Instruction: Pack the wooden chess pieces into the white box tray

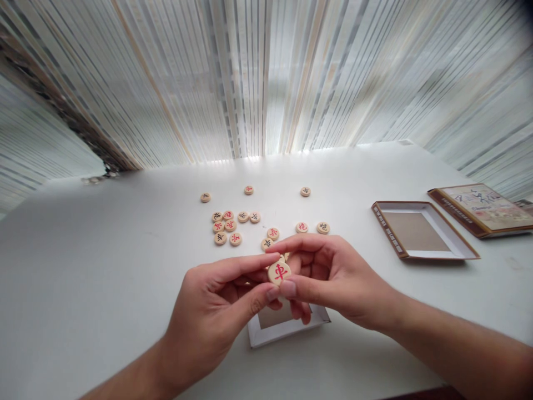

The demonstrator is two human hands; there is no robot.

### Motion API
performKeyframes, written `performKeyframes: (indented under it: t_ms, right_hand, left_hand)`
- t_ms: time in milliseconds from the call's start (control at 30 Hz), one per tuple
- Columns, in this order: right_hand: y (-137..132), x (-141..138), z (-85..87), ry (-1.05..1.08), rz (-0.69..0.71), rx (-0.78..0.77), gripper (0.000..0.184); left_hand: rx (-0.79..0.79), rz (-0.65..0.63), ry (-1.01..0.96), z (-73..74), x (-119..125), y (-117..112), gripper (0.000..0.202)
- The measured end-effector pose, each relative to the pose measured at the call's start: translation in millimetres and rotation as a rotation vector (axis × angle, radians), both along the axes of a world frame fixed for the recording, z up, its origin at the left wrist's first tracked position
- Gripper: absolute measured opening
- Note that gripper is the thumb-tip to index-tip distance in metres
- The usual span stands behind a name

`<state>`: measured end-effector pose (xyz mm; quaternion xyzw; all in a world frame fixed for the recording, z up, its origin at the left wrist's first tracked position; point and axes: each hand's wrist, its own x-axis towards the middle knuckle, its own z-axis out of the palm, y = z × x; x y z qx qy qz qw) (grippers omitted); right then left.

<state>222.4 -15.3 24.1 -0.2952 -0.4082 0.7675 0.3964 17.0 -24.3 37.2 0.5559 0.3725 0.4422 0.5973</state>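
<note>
Between both my hands is a round wooden xiangqi piece (279, 273) with a red character on its face. My left hand (227, 303) pinches it from the left with thumb and fingers. From the right, my right hand (333, 278) grips it with the thumb at its lower edge. Another pale piece or two partly shows behind it, mostly hidden by my fingers. Below my hands a shallow white-walled box tray (287, 332) lies on the table, partly covered. Just beyond my fingertips are a black-marked piece (267, 244) and a red-marked piece (272, 233).
On the white table (125, 266), several pieces sit in a cluster (225, 226) left of centre. Others stand apart, such as a red one (302, 228) and a black one (323, 228). At right lie an open box half (385, 233) and a printed lid (487, 205). Striped curtains (250, 83) hang behind.
</note>
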Motion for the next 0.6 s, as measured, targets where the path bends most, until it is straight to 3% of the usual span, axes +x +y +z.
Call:
performKeyframes:
  t_ms: [167,300,600]
  right_hand:
    - [0.6,-1.3,-0.2,-0.071,-0.002,-0.004,0.046]
    - [1.0,-1.1,0.7,-0.114,-0.005,-0.066,0.036]
    - [-4.0,-3.9,0.2,-0.138,-0.015,-0.106,0.041]
  left_hand:
    - [0.173,0.017,0.126,-1.5,-0.9,-0.8,0.038]
    - [0.326,0.037,0.247,-5.1,-3.8,-1.1,0.041]
    - [0.578,0.027,0.312,-6.0,0.2,-0.5,0.041]
